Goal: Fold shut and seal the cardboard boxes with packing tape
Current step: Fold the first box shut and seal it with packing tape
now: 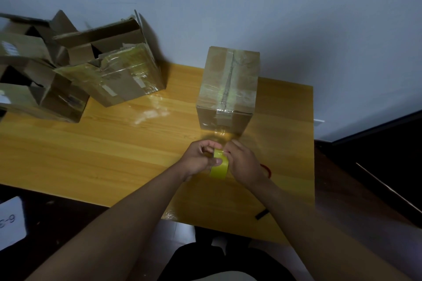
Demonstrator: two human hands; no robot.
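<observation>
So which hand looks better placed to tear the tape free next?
Probably the right hand: its fingers sit at the taut strip leaving the tape roll, while the left hand grips the roll.

Item one on my feed: a yellow wood-grain table (pixel 137 155), set against a pale wall, glossy, with glare near its middle. Standing directly on it, toward the far right, I log a closed brown cardboard box (pixel 228 84), upright, its top seam covered with clear tape. At the far left I log a cluster of open brown cardboard boxes (pixel 68 68), flaps raised, leaning together, several wrapped in shiny tape. On the near right edge lies a small dark flat object (pixel 262 214); I cannot tell what it is.
</observation>
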